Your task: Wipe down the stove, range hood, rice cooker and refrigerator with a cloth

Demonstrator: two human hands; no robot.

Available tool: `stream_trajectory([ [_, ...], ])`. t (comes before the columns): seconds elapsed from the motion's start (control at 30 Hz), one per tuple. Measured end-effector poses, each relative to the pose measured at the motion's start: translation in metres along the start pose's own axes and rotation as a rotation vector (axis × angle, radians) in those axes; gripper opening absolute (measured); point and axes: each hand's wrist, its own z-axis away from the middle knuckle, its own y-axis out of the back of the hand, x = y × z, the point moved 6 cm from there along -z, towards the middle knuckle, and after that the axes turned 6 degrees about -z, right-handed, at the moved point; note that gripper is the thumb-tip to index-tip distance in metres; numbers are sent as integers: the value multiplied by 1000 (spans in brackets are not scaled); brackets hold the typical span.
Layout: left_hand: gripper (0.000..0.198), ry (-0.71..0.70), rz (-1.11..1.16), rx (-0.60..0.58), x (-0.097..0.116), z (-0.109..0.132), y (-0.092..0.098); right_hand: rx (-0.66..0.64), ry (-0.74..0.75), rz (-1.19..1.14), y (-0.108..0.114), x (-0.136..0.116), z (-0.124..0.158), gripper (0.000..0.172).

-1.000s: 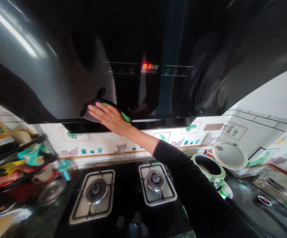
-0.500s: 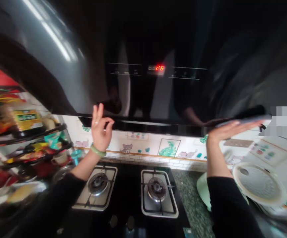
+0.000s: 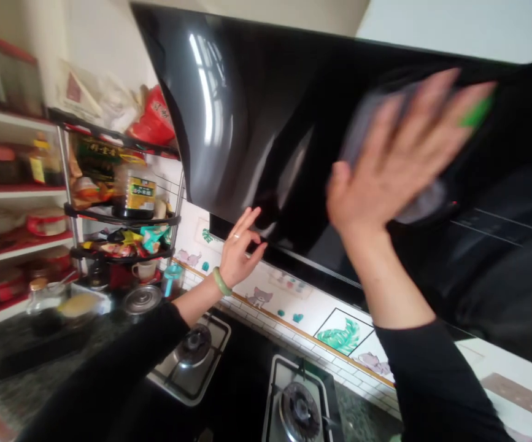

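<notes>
My right hand (image 3: pixel 385 178) lies spread against the front of a glossy black range hood (image 3: pixel 229 141), pressing a grey cloth (image 3: pixel 424 202) on its surface. Motion blurs the fingers, and the palm hides most of the cloth. A bright green patch shows by one fingertip. Lower and to the left, my left hand (image 3: pixel 239 255) is raised at the hood's bottom edge. Its thumb and index finger close into a ring, other fingers stretch out, and nothing shows in it. A pale green bangle (image 3: pixel 222 282) circles that wrist.
Below the hood is a black gas stove with a left burner (image 3: pixel 193 345) and a right burner (image 3: pixel 300 411). A corner rack (image 3: pixel 121 215) with packets and a jar (image 3: pixel 140 195) stands left. Beside it are shelves (image 3: pixel 17 193) and a metal lid (image 3: pixel 142 299) on the counter.
My view has swung left and tilted. My right hand has moved from the hood's lower right edge up onto its front face with the cloth. My left hand keeps its shape near the bottom edge.
</notes>
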Motion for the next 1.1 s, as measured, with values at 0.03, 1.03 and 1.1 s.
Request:
stream_trajectory([
  [0.03,16,24,4,30,-6,-1,9,-130,116,-17,-29,-32,4,68],
  [1.03,33,225,71,-64,-141,-28,84,-388,250,25,-167,-161,53,71],
  [1.1,38,252,94,-46,-142,-29,82,-536,303,-4,-164,-155,84,72],
])
